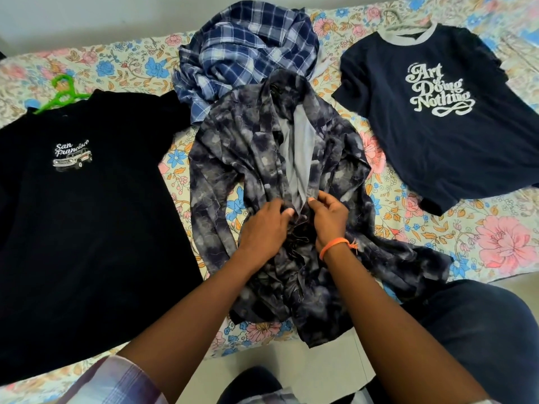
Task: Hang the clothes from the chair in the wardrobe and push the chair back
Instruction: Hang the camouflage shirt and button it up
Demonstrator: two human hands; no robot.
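A dark grey patterned button shirt (pixel 250 147) lies open on the flowered bed (pixel 423 225) in the middle. My left hand (pixel 265 225) pinches its left front edge and my right hand (pixel 329 217) pinches the right front edge, close together at the placket. A black "San Francisco" T-shirt (pixel 87 217) lies at the left on a green hanger (pixel 62 93). A navy "Art of Doing Nothing" T-shirt (pixel 437 112) lies at the right on a pale hanger (pixel 404 23). A blue plaid shirt (pixel 248 51) is crumpled behind. No chair or wardrobe is in view.
The bed's near edge runs along the bottom, with pale floor (pixel 291 365) below it. My knee in dark trousers (pixel 478 322) is at the lower right. A white wall (pixel 87 18) stands behind the bed.
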